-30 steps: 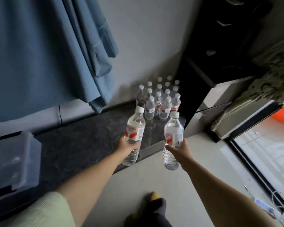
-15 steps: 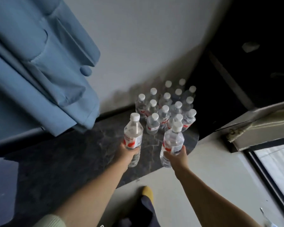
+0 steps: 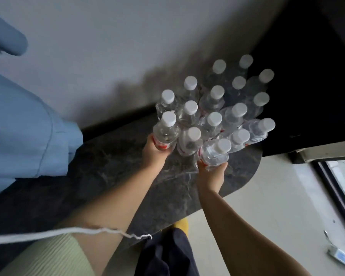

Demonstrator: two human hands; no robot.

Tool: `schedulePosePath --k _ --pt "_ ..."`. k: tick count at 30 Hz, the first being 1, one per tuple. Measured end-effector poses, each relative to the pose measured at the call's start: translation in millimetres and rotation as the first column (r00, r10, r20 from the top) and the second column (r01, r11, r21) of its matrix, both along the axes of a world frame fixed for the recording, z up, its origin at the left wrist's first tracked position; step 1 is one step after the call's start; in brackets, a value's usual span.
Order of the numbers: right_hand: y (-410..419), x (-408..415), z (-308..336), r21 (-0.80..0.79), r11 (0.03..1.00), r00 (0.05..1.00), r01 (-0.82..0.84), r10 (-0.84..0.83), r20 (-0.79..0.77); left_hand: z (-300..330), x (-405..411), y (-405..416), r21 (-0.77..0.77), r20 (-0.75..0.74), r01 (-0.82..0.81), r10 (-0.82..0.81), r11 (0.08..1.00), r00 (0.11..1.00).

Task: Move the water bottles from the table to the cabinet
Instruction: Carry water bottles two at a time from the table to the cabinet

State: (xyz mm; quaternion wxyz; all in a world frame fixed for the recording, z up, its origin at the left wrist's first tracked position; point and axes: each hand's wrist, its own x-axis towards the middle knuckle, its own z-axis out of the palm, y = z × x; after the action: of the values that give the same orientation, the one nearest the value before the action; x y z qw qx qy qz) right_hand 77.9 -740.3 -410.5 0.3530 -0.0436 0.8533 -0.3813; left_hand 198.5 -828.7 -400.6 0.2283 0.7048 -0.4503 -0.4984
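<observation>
Blue cloth [image 3: 24, 136] hanging at 9 o'clock, over the dark marbled bench [image 3: 112, 166]. Pale green ribbed sleeve [image 3: 48, 257] at 7 o'clock, thin white cord [image 3: 68, 234] crossing the forearm above it.

Left hand [image 3: 154, 154] near centre, grip clenched round the lower body of a water bottle [image 3: 165, 130]; bottle upright, white cap up, red label showing between the fingers, base hidden by the hand, so contact with the bench cannot be told.

Right hand [image 3: 211, 174] at 5 o'clock of the left, grip grasping a second bottle [image 3: 215, 151] from below; bottle leaning toward 1 o'clock, plastic visibly crinkled.

Cluster of standing bottles [image 3: 217, 104] packed tight at 12 to 2 o'clock of both hands, on the rounded end of the bench, against the grey wall; both held bottles at the near edge of that cluster, touching or just beside its front row.

Black cabinet [image 3: 307, 76] at 2 o'clock, just beside the cluster. Pale floor [image 3: 277, 206] at 4 o'clock.
</observation>
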Motion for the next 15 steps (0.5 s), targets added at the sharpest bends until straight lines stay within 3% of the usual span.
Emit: schedulePosePath --k 8,15 --pt "-2 -3 -29 0.052 0.999 1.0 0.007 -0.008 0.018 -36 -2 -20 0.008 -0.039 0.124 -0.124 0.992 0.992" --pt "0 -6 -14 0.062 0.994 0.996 -0.088 0.086 0.032 -19 9 -18 0.044 -0.033 0.263 -0.262 0.964 0.965"
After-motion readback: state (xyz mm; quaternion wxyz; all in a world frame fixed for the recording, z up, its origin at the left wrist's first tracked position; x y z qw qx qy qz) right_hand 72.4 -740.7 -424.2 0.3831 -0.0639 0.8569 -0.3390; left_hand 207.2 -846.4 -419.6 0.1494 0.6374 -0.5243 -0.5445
